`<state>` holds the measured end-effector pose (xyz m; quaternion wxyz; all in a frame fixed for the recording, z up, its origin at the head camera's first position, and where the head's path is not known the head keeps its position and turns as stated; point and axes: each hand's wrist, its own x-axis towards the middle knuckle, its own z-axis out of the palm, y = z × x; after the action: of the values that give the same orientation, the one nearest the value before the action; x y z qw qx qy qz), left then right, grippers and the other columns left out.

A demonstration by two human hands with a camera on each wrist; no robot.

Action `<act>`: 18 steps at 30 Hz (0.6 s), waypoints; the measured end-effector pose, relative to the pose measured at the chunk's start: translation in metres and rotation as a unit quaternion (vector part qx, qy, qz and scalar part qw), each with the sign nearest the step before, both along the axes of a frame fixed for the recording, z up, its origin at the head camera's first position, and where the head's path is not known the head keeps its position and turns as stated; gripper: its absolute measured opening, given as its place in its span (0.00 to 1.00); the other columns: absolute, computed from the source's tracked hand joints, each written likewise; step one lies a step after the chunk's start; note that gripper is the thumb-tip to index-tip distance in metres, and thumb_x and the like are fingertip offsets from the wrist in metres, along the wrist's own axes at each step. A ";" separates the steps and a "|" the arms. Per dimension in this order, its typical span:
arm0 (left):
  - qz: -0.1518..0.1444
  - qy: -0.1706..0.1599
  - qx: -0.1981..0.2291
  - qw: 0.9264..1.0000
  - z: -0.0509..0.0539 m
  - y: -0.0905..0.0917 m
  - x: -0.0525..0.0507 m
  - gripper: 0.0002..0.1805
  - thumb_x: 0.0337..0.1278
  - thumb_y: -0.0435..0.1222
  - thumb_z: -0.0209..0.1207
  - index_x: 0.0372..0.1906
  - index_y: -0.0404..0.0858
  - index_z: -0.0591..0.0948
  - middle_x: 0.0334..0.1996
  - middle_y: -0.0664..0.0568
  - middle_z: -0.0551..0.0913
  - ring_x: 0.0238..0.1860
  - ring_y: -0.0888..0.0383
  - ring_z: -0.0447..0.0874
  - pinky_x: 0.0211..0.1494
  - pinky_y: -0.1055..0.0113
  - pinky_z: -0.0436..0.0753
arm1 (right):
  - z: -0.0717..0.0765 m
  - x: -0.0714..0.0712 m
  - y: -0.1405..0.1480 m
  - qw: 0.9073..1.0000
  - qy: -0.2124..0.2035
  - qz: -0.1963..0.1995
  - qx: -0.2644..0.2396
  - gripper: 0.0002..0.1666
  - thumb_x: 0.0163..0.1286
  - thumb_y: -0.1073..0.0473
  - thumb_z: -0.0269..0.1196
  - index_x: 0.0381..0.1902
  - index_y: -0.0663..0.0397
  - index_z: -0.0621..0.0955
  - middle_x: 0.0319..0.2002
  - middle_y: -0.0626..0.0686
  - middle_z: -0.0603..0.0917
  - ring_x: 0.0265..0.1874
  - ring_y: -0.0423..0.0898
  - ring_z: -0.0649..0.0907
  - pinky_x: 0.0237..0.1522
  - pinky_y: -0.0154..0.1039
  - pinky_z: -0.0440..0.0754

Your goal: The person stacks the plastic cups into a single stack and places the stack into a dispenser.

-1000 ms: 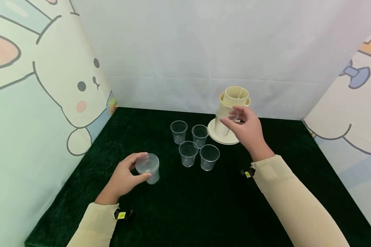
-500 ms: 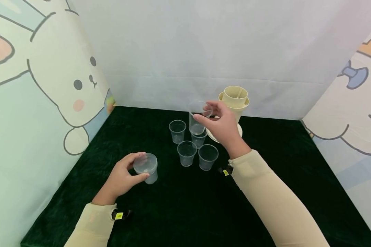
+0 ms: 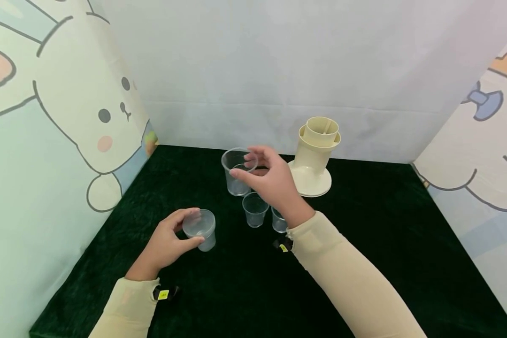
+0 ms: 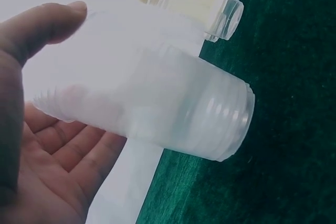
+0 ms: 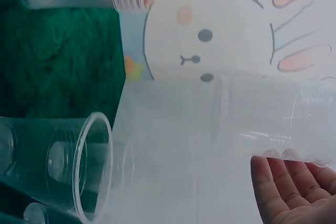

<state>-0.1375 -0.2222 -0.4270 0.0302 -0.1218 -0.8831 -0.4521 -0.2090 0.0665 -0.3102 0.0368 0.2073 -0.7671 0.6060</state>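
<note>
My left hand (image 3: 169,244) holds a stack of clear plastic cups (image 3: 204,232), thumb on one side and fingers on the other; the nested ridges show in the left wrist view's stack (image 4: 210,114). With thumb and fingers, my right hand (image 3: 274,180) holds one clear plastic cup (image 3: 236,180) upright toward the back of the table. Just in front of it stand a front-left cup (image 3: 255,212) and, partly behind my wrist, a front-right cup (image 3: 279,224). The held cup and my right hand hide the cups behind. In the right wrist view, the held cup (image 5: 278,119) appears above my fingers.
A cream cylindrical stand (image 3: 314,157) with a round base is at the back, right of my right hand. Dark green cloth (image 3: 236,291) covers the table. A white backdrop (image 3: 253,70) and cartoon-printed side panels (image 3: 80,117) surround it.
My right hand has carried its cup left, from in front of the cream stand to over the back-left cup's place. My left hand and its stack have stayed nearly still.
</note>
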 end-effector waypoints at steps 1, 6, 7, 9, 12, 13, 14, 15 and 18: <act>0.000 -0.004 0.000 1.000 0.000 0.000 0.000 0.37 0.58 0.48 0.74 0.70 0.46 0.74 0.63 0.50 0.77 0.62 0.50 0.75 0.64 0.43 0.77 | -0.001 0.001 -0.003 1.000 0.004 0.006 0.006 0.39 0.65 0.43 0.75 0.69 0.48 0.74 0.56 0.45 0.82 0.53 0.43 0.83 0.57 0.41 0.82; -0.006 -0.017 0.000 1.000 0.000 -0.001 -0.002 0.37 0.58 0.50 0.74 0.70 0.47 0.74 0.64 0.50 0.77 0.62 0.49 0.75 0.66 0.41 0.75 | -0.001 0.007 -0.013 0.999 0.024 0.029 0.037 0.39 0.63 0.43 0.75 0.68 0.48 0.75 0.56 0.45 0.83 0.54 0.43 0.82 0.57 0.39 0.82; -0.006 -0.019 -0.001 1.000 0.000 0.000 -0.002 0.37 0.58 0.50 0.73 0.70 0.48 0.74 0.64 0.50 0.77 0.62 0.49 0.75 0.66 0.41 0.75 | -0.001 0.008 -0.015 0.998 0.026 0.034 0.038 0.39 0.63 0.43 0.76 0.68 0.48 0.75 0.56 0.45 0.83 0.54 0.42 0.82 0.57 0.39 0.82; -0.006 -0.020 0.001 1.000 0.001 0.000 -0.002 0.37 0.58 0.50 0.73 0.70 0.47 0.74 0.64 0.49 0.77 0.62 0.49 0.75 0.66 0.40 0.75 | -0.002 0.010 -0.020 0.998 0.030 0.043 0.042 0.39 0.64 0.43 0.75 0.68 0.48 0.75 0.56 0.44 0.83 0.54 0.41 0.82 0.57 0.38 0.82; -0.004 -0.019 0.001 1.000 0.001 -0.001 -0.001 0.37 0.58 0.49 0.74 0.70 0.47 0.74 0.64 0.49 0.77 0.62 0.49 0.75 0.66 0.41 0.75 | -0.004 0.014 -0.028 0.997 0.032 0.064 0.041 0.38 0.64 0.45 0.75 0.68 0.48 0.75 0.56 0.44 0.82 0.54 0.39 0.82 0.57 0.37 0.81; -0.003 -0.019 0.002 1.000 0.001 -0.001 0.000 0.37 0.58 0.49 0.74 0.70 0.47 0.74 0.64 0.49 0.77 0.62 0.49 0.75 0.66 0.41 0.76 | -0.005 0.015 -0.031 0.996 0.033 0.072 0.041 0.38 0.64 0.46 0.75 0.68 0.48 0.75 0.57 0.45 0.82 0.54 0.39 0.82 0.57 0.37 0.81; -0.003 -0.020 0.003 1.000 0.001 -0.001 0.000 0.37 0.58 0.48 0.74 0.70 0.47 0.74 0.64 0.49 0.77 0.61 0.49 0.75 0.66 0.41 0.76 | -0.006 0.016 -0.034 0.995 0.033 0.081 0.040 0.37 0.65 0.46 0.75 0.68 0.48 0.75 0.57 0.45 0.82 0.54 0.39 0.82 0.57 0.37 0.81; -0.002 -0.021 0.003 1.000 0.002 -0.001 0.000 0.37 0.58 0.48 0.74 0.70 0.46 0.74 0.65 0.49 0.76 0.61 0.49 0.75 0.66 0.41 0.76 | -0.006 0.018 -0.036 0.995 0.032 0.091 0.040 0.37 0.65 0.47 0.75 0.68 0.49 0.75 0.57 0.45 0.82 0.54 0.39 0.82 0.57 0.36 0.81; -0.001 -0.022 0.004 1.000 0.002 -0.002 0.001 0.38 0.57 0.48 0.74 0.71 0.44 0.73 0.64 0.48 0.76 0.60 0.48 0.76 0.65 0.42 0.77 | -0.009 0.023 -0.045 0.993 0.030 0.112 0.037 0.37 0.65 0.48 0.75 0.68 0.49 0.75 0.57 0.45 0.82 0.54 0.39 0.81 0.58 0.36 0.81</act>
<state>-0.1369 -0.2238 -0.4246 0.0105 -0.1122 -0.8816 -0.4584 -0.1864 0.0220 -0.3196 -0.0162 0.3112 -0.7594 0.5711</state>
